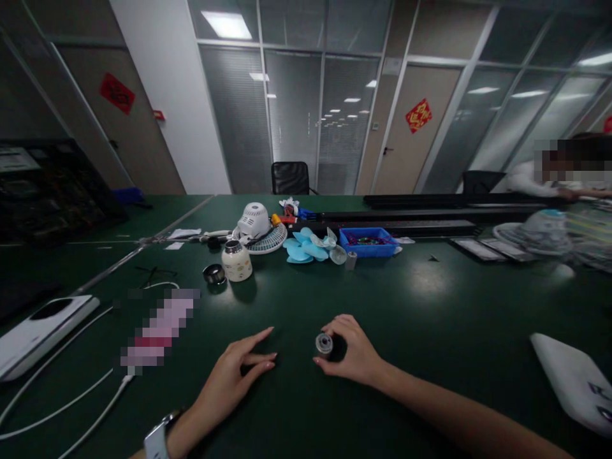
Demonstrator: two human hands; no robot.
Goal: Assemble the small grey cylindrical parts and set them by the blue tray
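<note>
My right hand [351, 352] grips a small grey metal cylinder [324, 345] between thumb and fingers. Its round top end, with a dark centre, faces up toward me. My left hand [241, 363] is over the green table to the left, thumb and index finger apart and nothing between them. A gap separates it from the cylinder. Farther back stands a second small grey cylinder [350, 260], beside a clear round plastic piece [338, 255] and light-blue fan blades [306, 246].
A cream flask [236, 261] stands open beside its dark lid [213, 274]. Behind are a white fan housing [253, 220] and a blue tray [368, 242] of small parts. Cabled phones lie left; a white device [571, 379] lies right. Another person sits at far right.
</note>
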